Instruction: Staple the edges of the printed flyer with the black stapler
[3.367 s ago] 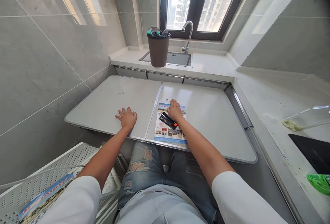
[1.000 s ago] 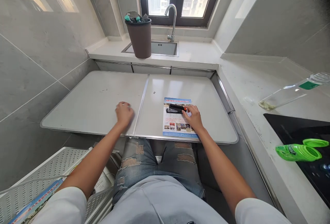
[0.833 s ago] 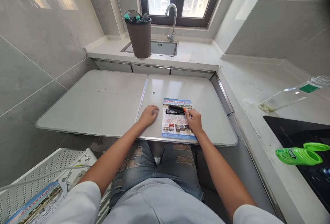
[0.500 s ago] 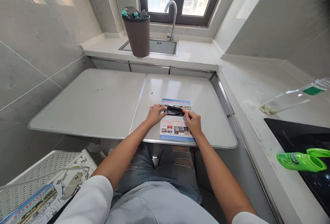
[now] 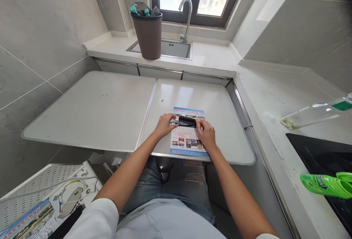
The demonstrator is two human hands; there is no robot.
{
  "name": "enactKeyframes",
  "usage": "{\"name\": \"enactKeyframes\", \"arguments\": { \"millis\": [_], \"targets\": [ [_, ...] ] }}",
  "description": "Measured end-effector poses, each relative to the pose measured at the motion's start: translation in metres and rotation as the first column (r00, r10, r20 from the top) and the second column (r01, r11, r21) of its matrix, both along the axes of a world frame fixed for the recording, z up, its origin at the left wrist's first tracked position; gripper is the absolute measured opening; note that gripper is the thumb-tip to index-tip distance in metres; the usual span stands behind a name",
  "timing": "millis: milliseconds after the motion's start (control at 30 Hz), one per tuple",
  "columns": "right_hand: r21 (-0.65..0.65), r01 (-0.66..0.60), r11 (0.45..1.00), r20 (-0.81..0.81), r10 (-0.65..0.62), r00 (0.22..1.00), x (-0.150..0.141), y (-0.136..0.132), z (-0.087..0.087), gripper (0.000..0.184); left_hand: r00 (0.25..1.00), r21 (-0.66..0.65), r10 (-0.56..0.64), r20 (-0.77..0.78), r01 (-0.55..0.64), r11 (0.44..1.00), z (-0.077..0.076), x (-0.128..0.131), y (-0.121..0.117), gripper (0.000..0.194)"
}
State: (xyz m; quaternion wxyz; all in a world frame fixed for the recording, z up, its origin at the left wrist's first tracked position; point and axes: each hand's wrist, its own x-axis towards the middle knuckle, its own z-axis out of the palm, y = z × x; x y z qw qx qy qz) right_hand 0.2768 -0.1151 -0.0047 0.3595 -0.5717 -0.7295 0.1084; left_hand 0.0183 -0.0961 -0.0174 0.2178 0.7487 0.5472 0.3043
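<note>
A long black object with a silvery metal strip, which looks like a stapler (image 5: 187,122), lies crosswise over a printed flyer (image 5: 180,151) on the white folding table (image 5: 118,110). My left hand (image 5: 165,124) pinches its left end, thumb toward me and fingers on the far side. At the other end, my right hand (image 5: 206,133) has its fingertips closed on the black object, where a small orange spot shows. My fingers cover both of its ends, so its exact kind is hard to make out.
A brown bin (image 5: 147,35) stands by the sink (image 5: 176,50) on the counter. To the right are a clear bottle (image 5: 310,116), a green container (image 5: 324,186) and a black cooktop (image 5: 310,151). A white perforated basket (image 5: 41,180) with cables and papers sits lower left.
The view has shifted slightly. Less orange shows at the right end of the black object, and my hands stay at its two ends.
</note>
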Motion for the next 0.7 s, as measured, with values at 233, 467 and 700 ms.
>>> {"name": "enactKeyframes", "arguments": {
  "millis": [233,467,700],
  "targets": [
    [-0.006,-0.264,0.965,0.119,0.262,0.958,-0.02,0.029,0.003,0.042,0.964,-0.019,-0.024,0.264,0.03,0.999,0.005,-0.006,-0.003,0.035],
    [0.017,-0.265,0.964,0.134,0.26,0.956,-0.038,0.023,0.016,0.019,0.555,-0.156,0.15,0.818,-0.037,0.987,0.001,-0.021,0.0,0.026],
    [0.182,-0.381,0.906,0.311,0.315,0.897,-0.091,0.005,0.025,0.034,0.046,-0.331,0.328,0.944,0.077,0.941,-0.008,-0.041,0.009,0.027]
  ]
}}
